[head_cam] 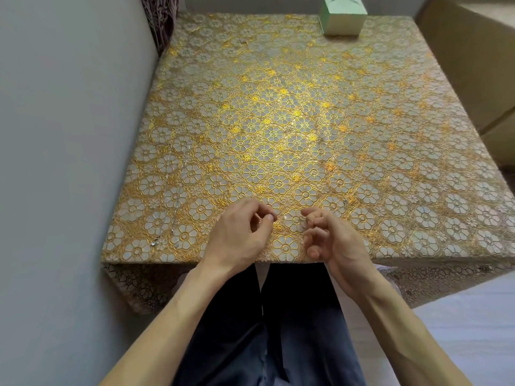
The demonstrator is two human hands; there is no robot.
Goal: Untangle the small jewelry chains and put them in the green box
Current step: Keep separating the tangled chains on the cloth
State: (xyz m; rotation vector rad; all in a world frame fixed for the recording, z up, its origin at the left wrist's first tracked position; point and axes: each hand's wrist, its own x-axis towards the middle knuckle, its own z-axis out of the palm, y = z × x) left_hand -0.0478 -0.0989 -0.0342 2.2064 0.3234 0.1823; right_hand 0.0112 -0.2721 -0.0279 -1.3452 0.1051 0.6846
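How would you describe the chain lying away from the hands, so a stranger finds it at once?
Start at the table covered in gold flowers and follow its left side, beside the grey wall. A thin chain lies stretched toward the near edge. Its silver glint stands out from the golden pattern.

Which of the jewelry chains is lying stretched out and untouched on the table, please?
The silver chain along the table's left side, running toward the near edge. The fine chain, barely visible, is pinched between left hand and right hand.
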